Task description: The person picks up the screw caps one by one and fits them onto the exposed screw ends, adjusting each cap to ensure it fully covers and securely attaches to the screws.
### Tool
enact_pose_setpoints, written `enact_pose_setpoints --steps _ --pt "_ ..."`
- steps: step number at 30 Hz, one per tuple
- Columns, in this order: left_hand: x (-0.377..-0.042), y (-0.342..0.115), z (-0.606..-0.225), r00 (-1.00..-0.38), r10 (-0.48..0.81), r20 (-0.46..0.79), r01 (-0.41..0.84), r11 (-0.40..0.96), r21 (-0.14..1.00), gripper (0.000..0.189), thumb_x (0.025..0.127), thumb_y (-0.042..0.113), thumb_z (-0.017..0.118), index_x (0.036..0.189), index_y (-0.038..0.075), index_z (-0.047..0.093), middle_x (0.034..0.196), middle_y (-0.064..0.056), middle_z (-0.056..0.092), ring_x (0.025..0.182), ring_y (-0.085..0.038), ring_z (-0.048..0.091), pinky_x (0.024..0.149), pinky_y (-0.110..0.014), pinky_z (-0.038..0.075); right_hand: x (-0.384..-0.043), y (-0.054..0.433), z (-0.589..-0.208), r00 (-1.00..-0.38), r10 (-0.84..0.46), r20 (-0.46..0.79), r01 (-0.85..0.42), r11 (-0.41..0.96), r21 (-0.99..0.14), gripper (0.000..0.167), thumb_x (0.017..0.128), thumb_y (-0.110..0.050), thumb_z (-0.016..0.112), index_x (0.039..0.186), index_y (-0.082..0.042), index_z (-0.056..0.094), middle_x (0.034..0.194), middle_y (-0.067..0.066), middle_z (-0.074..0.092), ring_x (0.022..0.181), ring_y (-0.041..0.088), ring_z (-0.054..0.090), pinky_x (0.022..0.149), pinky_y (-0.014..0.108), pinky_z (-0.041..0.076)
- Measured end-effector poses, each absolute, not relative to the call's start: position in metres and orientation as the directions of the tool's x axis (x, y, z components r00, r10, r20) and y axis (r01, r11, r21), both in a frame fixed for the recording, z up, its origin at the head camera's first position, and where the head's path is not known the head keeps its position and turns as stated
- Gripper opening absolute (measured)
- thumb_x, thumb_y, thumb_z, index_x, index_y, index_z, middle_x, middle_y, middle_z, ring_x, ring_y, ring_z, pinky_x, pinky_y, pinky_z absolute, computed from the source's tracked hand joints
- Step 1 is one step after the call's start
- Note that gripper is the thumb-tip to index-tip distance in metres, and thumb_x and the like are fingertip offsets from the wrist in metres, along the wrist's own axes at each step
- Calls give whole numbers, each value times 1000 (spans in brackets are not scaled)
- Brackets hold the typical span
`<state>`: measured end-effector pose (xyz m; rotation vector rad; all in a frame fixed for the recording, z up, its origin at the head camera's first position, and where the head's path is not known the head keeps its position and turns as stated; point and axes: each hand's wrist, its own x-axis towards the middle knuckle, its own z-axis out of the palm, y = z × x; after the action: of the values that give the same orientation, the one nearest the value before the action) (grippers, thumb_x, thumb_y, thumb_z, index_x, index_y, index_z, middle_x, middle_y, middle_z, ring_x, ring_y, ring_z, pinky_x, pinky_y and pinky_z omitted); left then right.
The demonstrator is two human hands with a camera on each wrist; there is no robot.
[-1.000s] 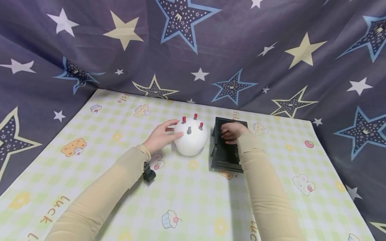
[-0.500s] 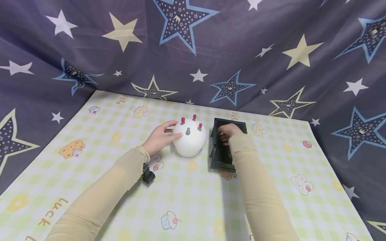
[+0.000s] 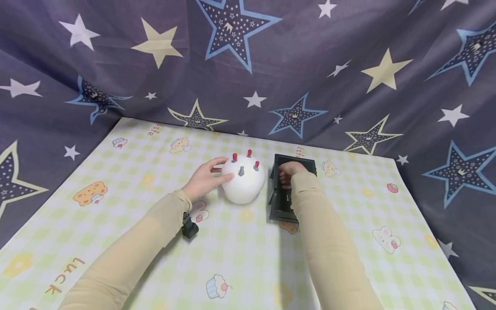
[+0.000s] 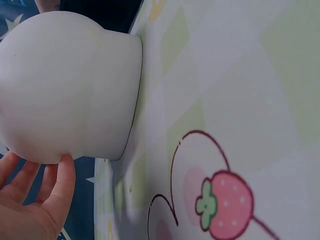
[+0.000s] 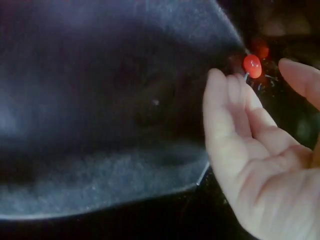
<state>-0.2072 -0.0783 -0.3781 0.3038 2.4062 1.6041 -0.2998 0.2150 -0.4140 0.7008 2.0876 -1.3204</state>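
A white rounded dome (image 3: 243, 185) stands on the table. Three red-tipped pegs (image 3: 257, 165) and one plain grey peg (image 3: 241, 171) stick up from its top. My left hand (image 3: 206, 177) rests on the dome's left side, thumb and fingers spread and touching its surface. Inside a black rectangular bin (image 3: 274, 202), to the right of the dome, is my right hand (image 3: 291, 170). The right wrist view shows a small glossy red-headed piece (image 5: 252, 66) with a thin silvery stem between its fingertips and thumb, the thumb standing apart from it.
A second red piece (image 5: 260, 48) lies behind the first, blurred, near thin silvery bits. A checked cartoon-print cloth (image 3: 240, 241) covers the table. A star-patterned curtain (image 3: 217, 82) hangs along the back and sides. A black wrist device (image 3: 189, 226) hangs under the left sleeve.
My right hand has moved left and lower into the bin, its forearm swinging left. The left hand stays against the dome, and the pegs are unchanged. The view has shifted slightly.
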Motion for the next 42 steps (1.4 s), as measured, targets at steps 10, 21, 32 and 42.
enact_pose_setpoints --steps 10,21,32,42 --pt "-209 -78 -377 -952 299 -67 57 387 920 68 86 34 70 143 15 40 148 -6 40 130 -32 44 104 -48 42 -312 225 -428 -678 95 -729 712 329 -620 22 90 -18 48 84 -2 62 77 8 63 78 21 60 81 41 56" --pt "-211 -79 -376 -954 292 -64 56 383 922 67 86 33 70 143 15 41 148 -6 40 130 -31 44 104 -48 42 -272 197 -369 -679 90 -728 733 147 -665 13 93 -10 47 84 -3 52 65 3 58 58 11 57 67 21 55" --pt "-208 -79 -378 -952 297 -79 44 385 922 67 86 33 69 144 14 39 149 -7 39 131 -32 43 104 -48 42 -274 197 -385 -693 107 -713 720 130 -681 12 90 -5 54 100 0 58 79 5 57 69 13 56 70 23 55" --pt "-206 -79 -377 -952 295 -81 41 386 922 67 86 33 69 144 14 39 148 -6 40 131 -31 44 104 -48 42 -328 234 -468 -665 17 -747 747 43 -664 9 89 -9 60 95 -3 62 85 6 58 78 15 57 84 27 53"
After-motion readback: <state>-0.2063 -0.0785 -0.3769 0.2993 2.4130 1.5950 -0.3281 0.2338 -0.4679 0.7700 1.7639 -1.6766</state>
